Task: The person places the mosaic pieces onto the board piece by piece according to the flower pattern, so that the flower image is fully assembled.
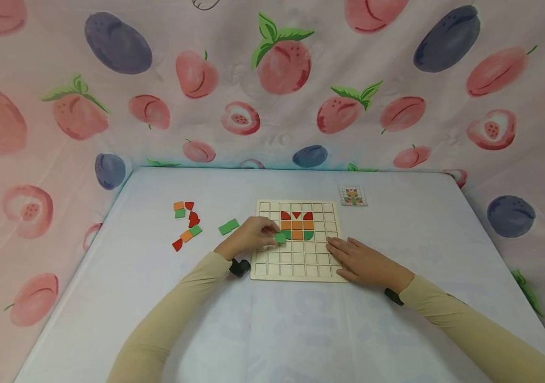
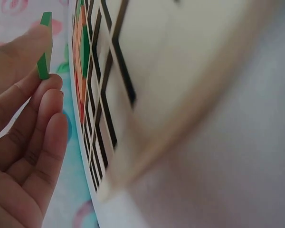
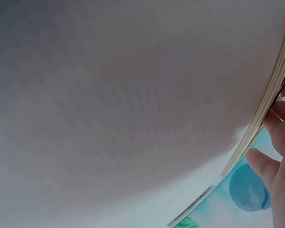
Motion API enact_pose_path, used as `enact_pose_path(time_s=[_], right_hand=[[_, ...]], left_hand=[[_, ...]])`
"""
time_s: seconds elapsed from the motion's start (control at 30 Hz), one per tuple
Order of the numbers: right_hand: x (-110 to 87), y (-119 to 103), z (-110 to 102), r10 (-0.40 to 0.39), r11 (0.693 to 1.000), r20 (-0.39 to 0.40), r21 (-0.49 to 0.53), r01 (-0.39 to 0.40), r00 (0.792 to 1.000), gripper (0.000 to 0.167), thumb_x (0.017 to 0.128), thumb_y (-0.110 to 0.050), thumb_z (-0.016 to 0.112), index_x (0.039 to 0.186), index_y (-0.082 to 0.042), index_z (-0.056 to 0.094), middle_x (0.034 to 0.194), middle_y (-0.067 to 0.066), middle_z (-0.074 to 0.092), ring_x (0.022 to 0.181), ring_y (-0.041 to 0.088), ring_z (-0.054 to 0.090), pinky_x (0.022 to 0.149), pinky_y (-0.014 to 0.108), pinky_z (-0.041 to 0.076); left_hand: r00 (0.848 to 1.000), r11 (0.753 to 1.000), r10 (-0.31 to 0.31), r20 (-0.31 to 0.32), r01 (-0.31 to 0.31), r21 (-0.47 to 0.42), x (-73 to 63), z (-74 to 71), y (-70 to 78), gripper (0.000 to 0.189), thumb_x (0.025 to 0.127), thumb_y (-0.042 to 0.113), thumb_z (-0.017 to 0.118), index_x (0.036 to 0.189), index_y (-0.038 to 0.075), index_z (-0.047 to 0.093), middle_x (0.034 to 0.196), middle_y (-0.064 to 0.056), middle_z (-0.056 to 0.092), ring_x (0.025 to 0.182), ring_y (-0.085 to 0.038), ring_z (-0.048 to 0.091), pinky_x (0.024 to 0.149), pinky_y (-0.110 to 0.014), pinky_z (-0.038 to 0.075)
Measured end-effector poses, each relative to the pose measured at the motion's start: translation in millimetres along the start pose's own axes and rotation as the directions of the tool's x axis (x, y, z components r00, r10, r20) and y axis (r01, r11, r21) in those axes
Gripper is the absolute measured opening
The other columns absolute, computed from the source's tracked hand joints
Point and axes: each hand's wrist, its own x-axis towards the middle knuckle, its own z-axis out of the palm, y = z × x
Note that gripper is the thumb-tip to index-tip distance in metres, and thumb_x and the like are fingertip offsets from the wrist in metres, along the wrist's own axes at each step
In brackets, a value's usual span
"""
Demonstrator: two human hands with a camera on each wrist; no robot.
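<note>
A wooden grid board point(image 1: 296, 277) lies on the table. On its upper middle cells sits a block of tiles: red pieces on top, orange squares point(image 1: 297, 225) below, then green rounded pieces point(image 1: 308, 235) flanking an orange square. My left hand point(image 1: 252, 234) is over the board's left side and pinches a green tile point(image 2: 46, 47) between thumb and fingertip, its other fingers loosely bent. In the head view that tile is just left of and below the block, partly overlapping it. My right hand point(image 1: 370, 263) rests on the board's right edge with fingers extended, holding no tile.
Left of the board, green pieces point(image 1: 228, 227) lie on the white table point(image 1: 282, 330). Farther left are several loose tiles: an orange square point(image 1: 178, 205), red rounded pieces point(image 1: 193, 219) and a green square point(image 1: 196, 230). A small pattern card point(image 1: 353, 196) lies behind the board's right corner.
</note>
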Motion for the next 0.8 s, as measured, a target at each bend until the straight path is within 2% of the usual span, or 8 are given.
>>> enact_pose_path(time_s=[0.23, 0.47, 0.8], right_hand=[[0.3, -1, -3, 0.013, 1.000, 0.031, 0.016, -0.014, 0.999, 0.064, 0.095, -0.037, 0.051, 0.145, -0.001, 0.032, 0.152, 0.015, 0.032, 0.139, 0.028, 0.032, 0.110, 0.050, 0.031], [0.3, 0, -1, 0.015, 1.000, 0.014, 0.023, -0.015, 1.000, 0.063, 0.095, -0.037, 0.052, 0.145, -0.002, 0.034, 0.151, 0.014, 0.033, 0.139, 0.027, 0.034, 0.109, 0.049, 0.032], [0.3, 1, -1, 0.029, 0.999, 0.034, 0.037, -0.031, 0.999, 0.063, 0.096, -0.039, 0.049, 0.146, -0.004, 0.032, 0.153, 0.012, 0.031, 0.140, 0.026, 0.031, 0.111, 0.048, 0.031]], left_hand=[[0.999, 0.999, 0.042, 0.024, -0.042, 0.005, 8.2, 10.2, 7.2, 0.025, 0.080, 0.013, 0.074, 0.103, 0.004, 0.068, 0.099, -0.006, 0.067, 0.088, -0.014, 0.060, 0.080, -0.024, 0.051], [0.998, 1.000, 0.028, 0.064, -0.028, 0.009, 16.1, 17.3, 9.5, 0.026, 0.079, 0.014, 0.076, 0.102, 0.006, 0.068, 0.099, -0.004, 0.068, 0.088, -0.013, 0.060, 0.081, -0.024, 0.050], [0.994, 0.994, 0.048, 0.101, -0.057, 0.090, 23.3, 20.6, 15.2, 0.022, 0.076, 0.014, 0.078, 0.096, 0.010, 0.070, 0.089, 0.001, 0.066, 0.081, -0.009, 0.055, 0.075, -0.020, 0.048]])
